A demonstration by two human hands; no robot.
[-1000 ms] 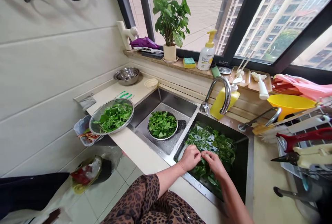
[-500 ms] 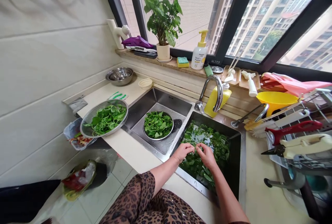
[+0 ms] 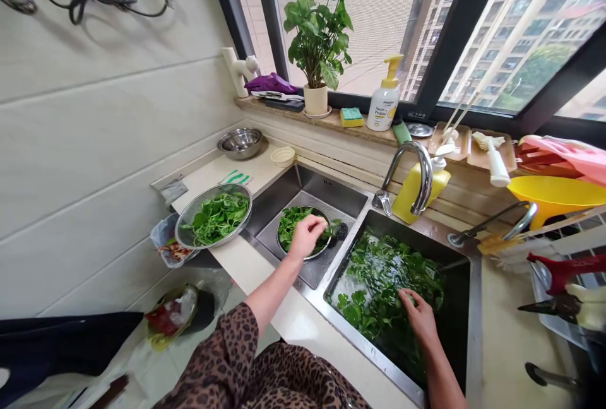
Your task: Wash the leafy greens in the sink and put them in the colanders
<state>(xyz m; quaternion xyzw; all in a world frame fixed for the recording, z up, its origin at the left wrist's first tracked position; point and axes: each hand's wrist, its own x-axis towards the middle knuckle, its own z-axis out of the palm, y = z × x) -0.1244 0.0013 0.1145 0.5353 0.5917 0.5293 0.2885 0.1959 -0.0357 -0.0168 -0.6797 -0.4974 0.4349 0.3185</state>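
My left hand (image 3: 307, 236) is pinched over the round bowl of picked greens (image 3: 290, 225) in the left basin, with a leafy sprig showing past its fingertips. Over the right basin, my right hand (image 3: 419, 313) has its fingers curled close to the floating greens (image 3: 379, 276); whether a stem is between them is too small to tell. Water fills that basin around the leaves. A mesh colander heaped with greens (image 3: 218, 216) rests on the counter at the left.
A chrome faucet (image 3: 428, 175) arches behind the right basin beside a yellow bottle (image 3: 411, 197). At the right is a dish rack (image 3: 549, 289). Steel bowls (image 3: 240, 142) stand at the back left. A waste bag (image 3: 173, 314) sits below the counter.
My left hand has moved left from the right basin to above the bowl. My hands are now apart, my right one still over the water. The view has shifted.
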